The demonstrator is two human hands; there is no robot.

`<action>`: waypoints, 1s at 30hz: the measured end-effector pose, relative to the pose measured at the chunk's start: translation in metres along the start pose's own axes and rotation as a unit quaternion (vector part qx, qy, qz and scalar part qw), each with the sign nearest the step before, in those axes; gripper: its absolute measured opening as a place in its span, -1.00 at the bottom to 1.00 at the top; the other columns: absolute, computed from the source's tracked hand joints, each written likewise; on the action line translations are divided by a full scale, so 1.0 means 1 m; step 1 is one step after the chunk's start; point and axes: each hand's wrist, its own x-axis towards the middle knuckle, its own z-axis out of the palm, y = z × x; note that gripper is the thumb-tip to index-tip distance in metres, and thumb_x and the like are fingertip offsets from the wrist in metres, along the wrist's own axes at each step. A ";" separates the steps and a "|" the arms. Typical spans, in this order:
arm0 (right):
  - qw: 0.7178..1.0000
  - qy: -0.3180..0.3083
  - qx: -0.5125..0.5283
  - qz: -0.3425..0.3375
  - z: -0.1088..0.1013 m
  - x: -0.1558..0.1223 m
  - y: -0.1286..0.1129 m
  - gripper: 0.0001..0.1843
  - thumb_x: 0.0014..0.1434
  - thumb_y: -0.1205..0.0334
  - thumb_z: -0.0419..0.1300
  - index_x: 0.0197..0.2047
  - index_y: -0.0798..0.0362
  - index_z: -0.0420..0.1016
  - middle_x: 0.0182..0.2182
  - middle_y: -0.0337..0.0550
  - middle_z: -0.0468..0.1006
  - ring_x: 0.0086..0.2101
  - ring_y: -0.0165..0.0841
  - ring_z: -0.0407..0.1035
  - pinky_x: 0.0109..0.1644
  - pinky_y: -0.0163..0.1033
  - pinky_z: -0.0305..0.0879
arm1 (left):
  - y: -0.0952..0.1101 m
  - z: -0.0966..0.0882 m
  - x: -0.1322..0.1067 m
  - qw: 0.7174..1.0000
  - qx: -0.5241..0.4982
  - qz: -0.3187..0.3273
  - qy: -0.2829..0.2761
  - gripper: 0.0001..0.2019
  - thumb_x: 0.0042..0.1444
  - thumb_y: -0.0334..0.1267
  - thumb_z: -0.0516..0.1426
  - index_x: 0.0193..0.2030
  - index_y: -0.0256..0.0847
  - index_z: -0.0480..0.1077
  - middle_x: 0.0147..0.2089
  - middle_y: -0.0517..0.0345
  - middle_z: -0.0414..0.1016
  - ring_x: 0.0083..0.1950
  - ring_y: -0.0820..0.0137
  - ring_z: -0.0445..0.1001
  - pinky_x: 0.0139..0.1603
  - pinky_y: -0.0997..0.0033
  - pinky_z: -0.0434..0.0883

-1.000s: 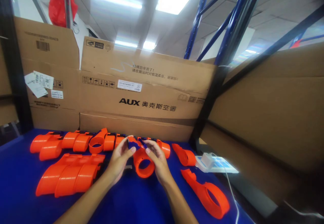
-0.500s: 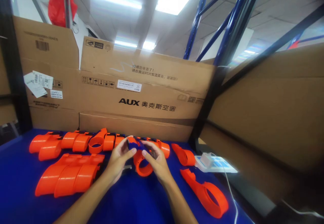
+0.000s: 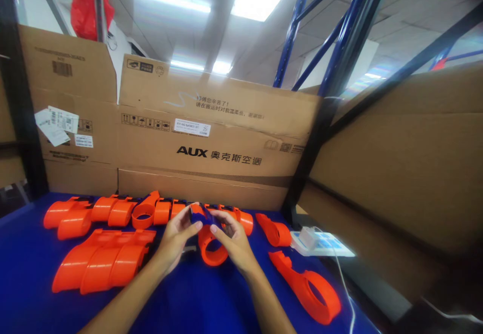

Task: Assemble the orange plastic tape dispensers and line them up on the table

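An orange tape dispenser with a dark blue part at its top hangs ring-down between my hands, above the blue table cover. My left hand is closed on the upper left of it, thumb against the blue part. On the other side my right hand grips the upper right, its thumb just above the ring. The fingers partly hide the blue part. Behind the hands runs a row of similar orange dispensers. A grey, flat object, too covered to name, lies beside my left wrist.
Several orange dispensers are stacked at the left. Two more, one near and one farther, rest at the right. A white power strip with a cable stands by the table edge. A cardboard sheet walls off the back.
The held dispenser and its ring have shifted very slightly down and left. Both hands keep their grip, and the other dispensers lie as before.
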 end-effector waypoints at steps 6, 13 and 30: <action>1.000 -0.016 -0.011 -0.019 0.003 -0.004 -0.006 -0.54 0.18 0.09 0.30 0.14 -0.08 0.42 0.10 -0.09 0.52 0.12 -0.14 0.38 0.24 0.04 0.27 | 0.003 -0.001 -0.003 1.000 -0.014 0.005 -0.017 -0.36 -0.07 -0.33 0.37 0.21 -0.12 0.40 0.23 -0.06 0.46 0.31 0.07 0.33 0.32 0.12 0.25; 0.969 0.020 -0.214 -0.117 0.004 -0.011 -0.005 -0.37 0.01 0.09 0.43 0.16 -0.08 0.42 0.03 -0.04 0.55 0.01 -0.08 0.44 0.15 0.05 0.33 | 0.003 -0.001 -0.007 0.999 0.027 0.038 -0.020 -0.42 0.02 -0.23 0.32 0.22 -0.08 0.38 0.34 -0.06 0.33 0.38 0.04 0.22 0.34 0.09 0.20; 0.920 0.023 -0.322 -0.221 0.005 -0.014 0.003 -0.29 0.07 0.10 0.39 0.28 -0.19 0.33 0.02 0.01 0.51 -0.01 -0.04 0.41 0.09 0.14 0.34 | 0.006 -0.003 -0.003 0.982 0.150 0.110 0.034 -0.69 -0.07 -0.27 0.36 -0.17 -0.12 0.43 0.01 -0.02 0.59 0.13 0.09 0.48 0.25 0.09 0.23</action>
